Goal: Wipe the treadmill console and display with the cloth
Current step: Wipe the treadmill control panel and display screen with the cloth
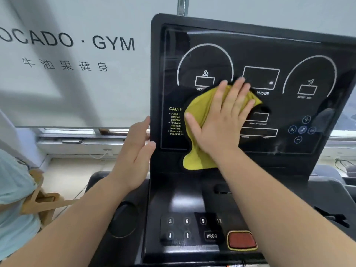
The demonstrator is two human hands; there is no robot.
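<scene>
The black treadmill display (pixel 269 54) stands upright ahead, with white dial outlines and a yellow caution label. A yellow cloth (pixel 200 105) lies flat against its lower left part. My right hand (pixel 221 120) presses the cloth to the screen with fingers spread. My left hand (pixel 136 151) rests open against the display's left edge, fingers up. Below, the console panel (pixel 173 199) carries number keys, a PROG key and a red stop button (pixel 241 240).
A pale wall blind (pixel 67 74) with gym lettering hangs at left. Another person's light blue sleeve and tan strap (pixel 38 199) sit at the far left. A round cup holder (pixel 123 218) is left of the keypad. A window sill runs behind.
</scene>
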